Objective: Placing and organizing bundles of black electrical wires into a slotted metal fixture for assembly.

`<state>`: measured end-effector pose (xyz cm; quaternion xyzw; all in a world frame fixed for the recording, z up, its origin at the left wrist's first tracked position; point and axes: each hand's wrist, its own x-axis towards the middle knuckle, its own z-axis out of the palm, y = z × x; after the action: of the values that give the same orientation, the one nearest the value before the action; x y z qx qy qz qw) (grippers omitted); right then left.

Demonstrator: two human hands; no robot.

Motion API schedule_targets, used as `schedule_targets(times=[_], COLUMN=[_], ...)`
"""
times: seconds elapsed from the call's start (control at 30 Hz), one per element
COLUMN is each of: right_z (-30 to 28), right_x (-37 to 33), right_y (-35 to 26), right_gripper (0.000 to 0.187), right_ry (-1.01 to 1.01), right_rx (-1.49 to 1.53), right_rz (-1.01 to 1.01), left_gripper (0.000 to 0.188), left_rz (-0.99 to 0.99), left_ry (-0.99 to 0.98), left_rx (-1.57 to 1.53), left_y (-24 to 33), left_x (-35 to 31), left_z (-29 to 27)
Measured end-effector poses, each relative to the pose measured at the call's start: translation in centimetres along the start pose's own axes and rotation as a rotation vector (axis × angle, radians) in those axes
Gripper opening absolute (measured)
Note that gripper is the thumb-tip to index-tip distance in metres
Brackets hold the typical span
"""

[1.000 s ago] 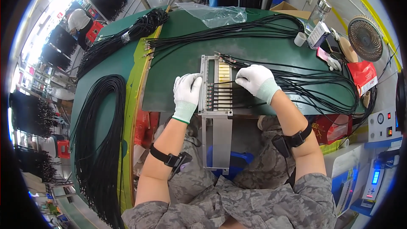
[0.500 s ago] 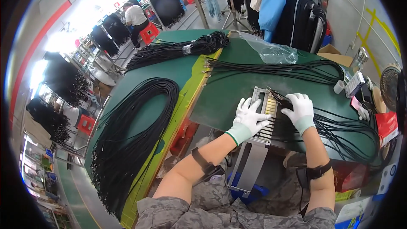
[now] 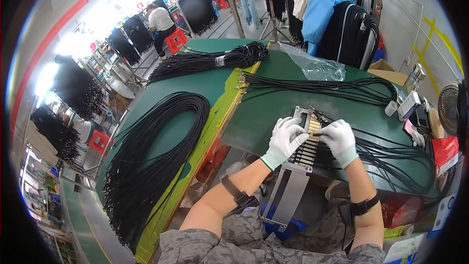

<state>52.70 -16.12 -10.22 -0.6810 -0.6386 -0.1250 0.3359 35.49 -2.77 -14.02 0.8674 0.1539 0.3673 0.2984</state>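
Both my hands wear white gloves and meet over a narrow metal fixture (image 3: pixel 304 159) with a row of slots and pale yellow blocks. My left hand (image 3: pixel 286 140) is at the fixture's left side, thumb and fingers drawn together; what lies in its fingertips is too small to make out. From the right, my right hand (image 3: pixel 340 140) pinches the end of a thin black cable above the yellow blocks. More black cables (image 3: pixel 388 154) run from the fixture and under my right hand across the green table. Several cable ends lie at the fixture's far end.
Bundled black cables (image 3: pixel 317 86) lie beyond the fixture, beside a clear plastic bag (image 3: pixel 320 68). A looped cable bundle (image 3: pixel 161 151) and a tied bundle (image 3: pixel 210 62) occupy the left table, past a yellow-green strip (image 3: pixel 198 161). A small fan (image 3: pixel 448 103) stands at right.
My right hand has moved left and closed in a pinch over the fixture. My left hand's spread fingers have drawn together near the yellow blocks.
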Motion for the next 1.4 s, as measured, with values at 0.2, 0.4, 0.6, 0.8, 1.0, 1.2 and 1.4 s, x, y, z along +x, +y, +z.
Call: schedule_targets(times=[0.2, 0.4, 0.6, 0.8, 1.0, 1.2, 1.4], right_z=[0.4, -0.8, -1.3, -0.5, -0.8, -0.8, -0.7], right_x=[0.3, -0.4, -0.1, -0.4, -0.9, -0.8, -0.7], right_y=[-2.7, -2.0, -0.6, 0.6, 1.2, 1.1, 1.2], right_gripper=[0.014, 0.015, 0.013, 0.010, 0.014, 0.015, 0.015], right_ry=[-0.055, -0.231, -0.143, -0.241, -0.340, -0.378, -0.393], right_rx=[0.130, 0.163, 0.273, 0.053, -0.047, -0.105, -0.131], right_rz=[-0.017, 0.060, 0.251, 0.152, 0.181, 0.175, 0.169], left_gripper=[0.019, 0.016, 0.015, 0.019, 0.021, 0.020, 0.022], left_rz=[0.091, 0.060, -0.130, -0.161, -0.288, -0.322, -0.293], left_ry=[0.018, 0.087, 0.056, 0.146, 0.073, 0.040, -0.004], left_rx=[-0.028, -0.187, 0.048, 0.084, 0.091, 0.073, 0.101], left_y=[1.3, 1.5, -0.5, -1.7, -1.2, -1.3, -1.5], left_x=[0.0, -0.2, 0.0, 0.0, -0.2, -0.4, -0.2], left_z=[-0.6, -0.5, -2.1, -1.2, -0.9, -1.1, -1.4])
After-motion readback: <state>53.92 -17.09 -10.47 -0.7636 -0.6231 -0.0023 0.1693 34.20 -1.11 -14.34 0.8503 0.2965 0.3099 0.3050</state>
